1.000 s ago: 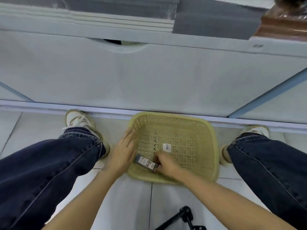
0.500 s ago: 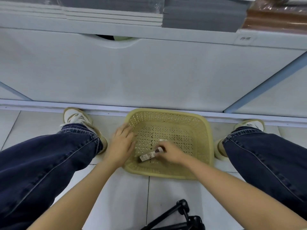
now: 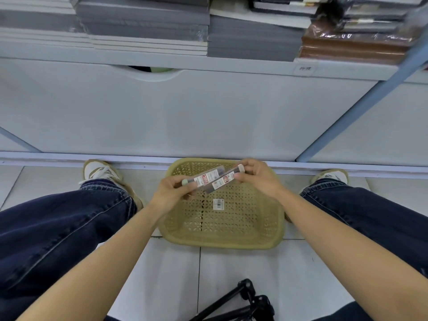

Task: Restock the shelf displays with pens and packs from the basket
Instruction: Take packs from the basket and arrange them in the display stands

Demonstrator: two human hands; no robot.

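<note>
Left hand (image 3: 172, 193): pinches the mint-capped near end of a slim clear pack with a red-and-white label (image 3: 206, 177).
Right hand (image 3: 257, 177): pinches the beige-capped far end of a second matching pack (image 3: 223, 181).
Pack axes: nearly parallel, just beside each other, slanting from near-left to far-right above the yellow perforated plastic basket (image 3: 220, 244).
White shelf (image 3: 231, 64): ahead and above, likely the goal; both hands look about equally near.

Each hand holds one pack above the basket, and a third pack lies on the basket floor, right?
No. The head view shows the left hand gripping the left pack and the right hand the right pack above the basket, but only a small barcode label lies on its floor.
</note>
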